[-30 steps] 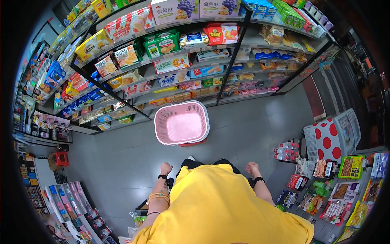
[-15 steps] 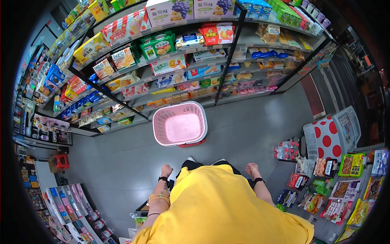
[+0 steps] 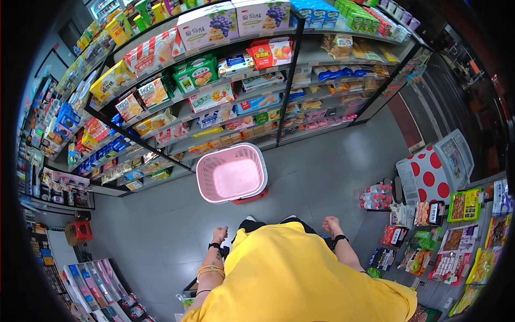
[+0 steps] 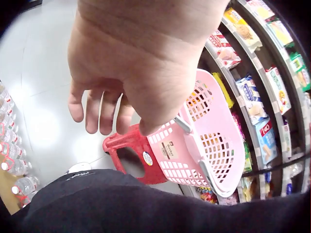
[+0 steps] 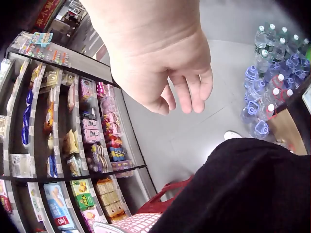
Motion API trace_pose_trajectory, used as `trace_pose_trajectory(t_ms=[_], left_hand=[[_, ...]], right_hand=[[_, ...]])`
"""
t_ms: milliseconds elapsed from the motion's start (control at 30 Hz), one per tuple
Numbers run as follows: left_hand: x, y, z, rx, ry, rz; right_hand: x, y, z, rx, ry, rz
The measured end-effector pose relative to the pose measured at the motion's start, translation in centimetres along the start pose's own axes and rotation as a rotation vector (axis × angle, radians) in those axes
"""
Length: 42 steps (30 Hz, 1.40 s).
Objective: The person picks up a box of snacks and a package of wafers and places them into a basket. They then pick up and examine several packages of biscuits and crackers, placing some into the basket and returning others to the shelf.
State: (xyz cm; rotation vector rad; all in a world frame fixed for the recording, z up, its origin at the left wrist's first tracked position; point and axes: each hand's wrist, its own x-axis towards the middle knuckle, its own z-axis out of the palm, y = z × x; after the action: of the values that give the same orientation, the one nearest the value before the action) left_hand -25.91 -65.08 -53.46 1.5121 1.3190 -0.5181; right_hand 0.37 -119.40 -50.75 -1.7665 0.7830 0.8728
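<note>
The basket point(image 3: 233, 180) is pink, the stool point(image 4: 151, 171) red, the shirt point(image 3: 300, 273) plain yellow, the floor point(image 3: 332, 166) grey, the panel point(image 3: 424, 172) red-dotted on white, the dim trousers point(image 4: 116, 204) seemingly black.

Two boxes with printed grapes point(image 3: 208, 26) are standing side by side, and several bottles point(image 3: 376, 197) near one red-dotted panel point(image 3: 424, 174).

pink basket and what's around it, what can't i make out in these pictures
- Right wrist view: most of the pink basket, cut off by the bottom edge and covered by the black trouser leg.
- Left wrist view: the pink basket's floor, hidden behind its near wall.
- Head view: most of the red stand, hidden under the pink basket.
- Head view: fine print on the snack packs, too small.
</note>
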Motion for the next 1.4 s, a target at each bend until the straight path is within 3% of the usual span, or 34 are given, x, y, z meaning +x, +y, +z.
trace_pose_trajectory(t_ms=[700,1000,1400], left_hand=[[2.5,-0.6,-1.5,0.046,-0.040,0.065],[1.4,-0.7,1.0,-0.054,-0.109,0.041],[0.8,-2.3,-0.2,-0.012,-0.109,-0.030]], right_hand=[[-1.2,4.7,-0.7,0.025,0.005,0.049],[0.1,4.2,-0.1,0.036,0.005,0.026],[-0.1,3.4,0.2,0.023,-0.006,0.011]])
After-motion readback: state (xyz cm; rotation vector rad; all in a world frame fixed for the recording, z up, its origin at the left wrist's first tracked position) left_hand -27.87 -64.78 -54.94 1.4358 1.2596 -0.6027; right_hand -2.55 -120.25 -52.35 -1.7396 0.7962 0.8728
